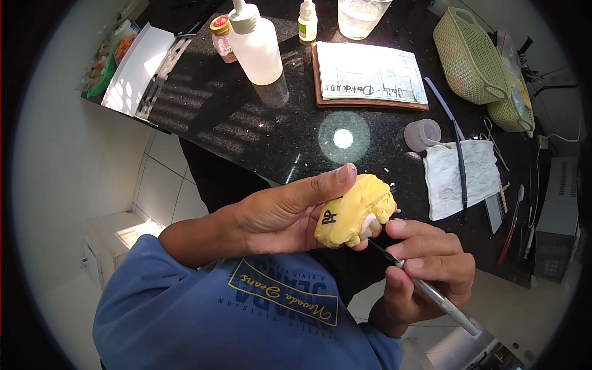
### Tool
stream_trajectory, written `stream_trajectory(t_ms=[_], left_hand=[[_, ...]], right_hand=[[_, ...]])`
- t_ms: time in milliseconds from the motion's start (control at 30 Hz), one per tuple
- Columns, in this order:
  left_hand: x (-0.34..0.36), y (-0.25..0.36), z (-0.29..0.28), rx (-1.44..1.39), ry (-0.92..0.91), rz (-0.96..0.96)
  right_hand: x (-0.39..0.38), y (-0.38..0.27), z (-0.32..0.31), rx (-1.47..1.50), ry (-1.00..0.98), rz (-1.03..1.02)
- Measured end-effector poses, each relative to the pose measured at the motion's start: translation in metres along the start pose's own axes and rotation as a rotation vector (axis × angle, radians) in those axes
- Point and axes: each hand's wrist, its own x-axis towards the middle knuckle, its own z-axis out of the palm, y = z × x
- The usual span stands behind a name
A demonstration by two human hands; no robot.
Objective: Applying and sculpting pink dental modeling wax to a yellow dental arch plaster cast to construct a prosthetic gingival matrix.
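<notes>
A yellow dental cast (346,216) with dark handwritten marks on its side sits in my left hand (290,213), the thumb pressed along its top. Pinkish and tooth-coloured pieces (370,226) show on its right edge. My right hand (428,265) grips a slim metal carving knife (444,303) like a pen. Its dark, pointed tip is close to the tooth-coloured pieces; whether it touches them I cannot tell. Both hands are above my lap, in front of the black counter.
On the speckled black counter (246,145) stand a squeeze bottle (256,52), a small jar (223,43), a dropper bottle (307,24) and a glass (361,17). A notebook (370,74), a folded white cloth (462,185), a small cup (422,134) and woven baskets (472,55) lie further right.
</notes>
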Motion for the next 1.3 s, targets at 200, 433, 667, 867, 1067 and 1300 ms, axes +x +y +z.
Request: stream_trajectory(t_ms=[200, 433, 667, 867, 1067, 1300], left_hand=[[-0.0002, 0.0003, 0.0041, -0.05, 0.032, -0.01], [-0.0013, -0.0001, 0.0042, -0.049, 0.032, -0.01], [0.0003, 0.0001, 0.0065, -0.083, 0.033, -0.023], [0.0008, 0.0005, 0.0001, 0.073, 0.017, -0.04], [0.0021, 0.0003, 0.0017, 0.074, 0.024, -0.04], [0.0025, -0.0002, 0.0036, 0.086, 0.037, -0.037]], right_hand=[[0.0022, -0.002, 0.0018, -0.053, -0.007, -0.012], [0.005, -0.0036, 0.0028, -0.063, -0.013, -0.021], [0.0078, -0.0049, -0.0016, -0.096, -0.065, -0.028], [0.009, -0.0061, -0.0026, -0.112, -0.074, -0.022], [0.0098, -0.0057, -0.0049, -0.127, -0.087, -0.027], [0.0074, -0.0045, -0.0038, -0.126, -0.057, -0.021]])
